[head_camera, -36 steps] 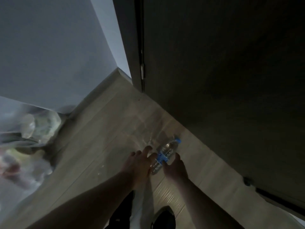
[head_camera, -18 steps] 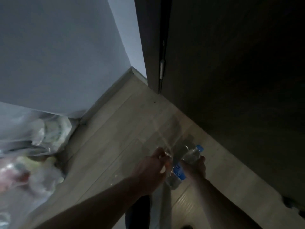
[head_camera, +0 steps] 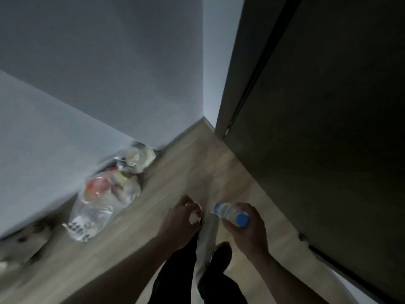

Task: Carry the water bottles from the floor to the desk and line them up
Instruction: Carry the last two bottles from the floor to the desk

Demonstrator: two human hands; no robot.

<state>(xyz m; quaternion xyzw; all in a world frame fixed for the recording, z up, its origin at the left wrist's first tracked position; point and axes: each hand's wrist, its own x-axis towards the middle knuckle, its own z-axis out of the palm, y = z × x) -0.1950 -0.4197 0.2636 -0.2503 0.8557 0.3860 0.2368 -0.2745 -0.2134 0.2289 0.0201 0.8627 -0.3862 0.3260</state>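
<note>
Above the wood floor (head_camera: 171, 183), near the corner by the dark door (head_camera: 317, 128), I see both hands off the ground. Right hand (head_camera: 245, 227) has its fingers curled round a clear water bottle (head_camera: 230, 212), lying roughly sideways in the grip, blue cap (head_camera: 242, 220) toward me and the base pointing left toward the other hand. Bottle is clear of the floor, held in the air, not on any desk that I can see. Left hand (head_camera: 183, 218) is curled tight around something pale, only small white bits showing between the fingers; I can't tell what it is, too dim and blurred. The two hands are near each other, not touching. Below them I get dark trousers and one dark shoe (head_camera: 221, 255) on the floor. Left of the hands, a clear plastic bag (head_camera: 103, 205) stuffed with mixed items sits against the grey wall (head_camera: 98, 73), with a second smaller bundle (head_camera: 138, 159) just behind it in the corner. Frame is dark, left edge smeared.
</note>
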